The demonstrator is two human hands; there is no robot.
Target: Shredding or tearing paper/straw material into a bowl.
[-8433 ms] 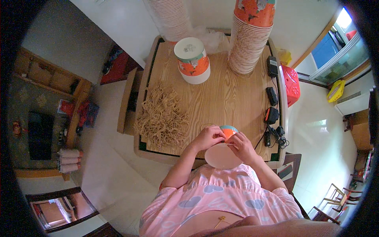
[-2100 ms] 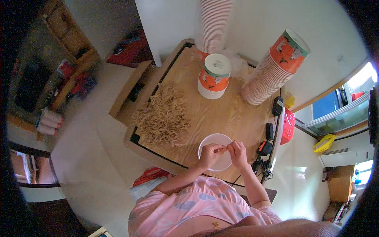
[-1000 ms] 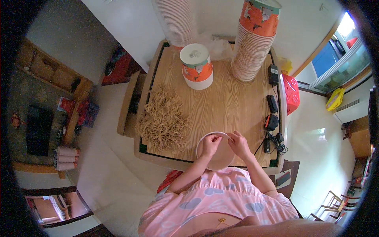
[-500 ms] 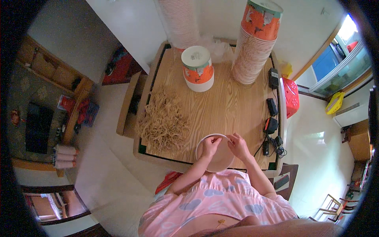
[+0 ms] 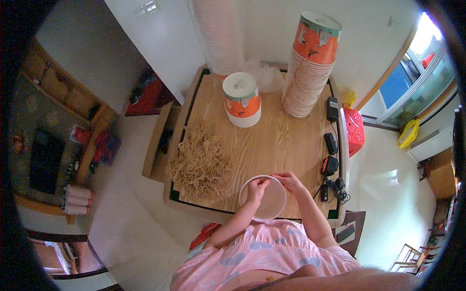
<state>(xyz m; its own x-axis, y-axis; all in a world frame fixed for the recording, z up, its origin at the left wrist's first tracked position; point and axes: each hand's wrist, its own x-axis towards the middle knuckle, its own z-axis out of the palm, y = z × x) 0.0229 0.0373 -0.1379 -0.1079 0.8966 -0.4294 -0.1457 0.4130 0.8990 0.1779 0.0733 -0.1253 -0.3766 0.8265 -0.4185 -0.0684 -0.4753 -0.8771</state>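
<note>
A round paper tub [image 5: 270, 209] with a white rim is tilted at the table's near edge, its mouth facing me. My left hand [image 5: 256, 190] reaches over the rim into the mouth, fingers pressed together near the far inner wall; whatever they pinch is too small to make out. At the far right of the rim, my right hand [image 5: 290, 182] is closed on the tub's edge, with fingertips partly hidden. Left of the tub lies a loose heap of tan twisted cords [image 5: 201, 165]. Farther back, an orange-and-white tub [image 5: 242, 107] stands upside down.
A tall stack of nested tubs [image 5: 310, 72] rises at the back right, and another stack [image 5: 217, 39] at the back left. Black adapters [image 5: 330, 165] and cables line the right edge of the wooden table [image 5: 264, 145]. A red stool [image 5: 353, 131] stands beyond that edge.
My left hand has moved from the rim deeper into the tub. The tub's mouth has turned more openly toward me. The whole view has shifted slightly, so the table sits lower.
</note>
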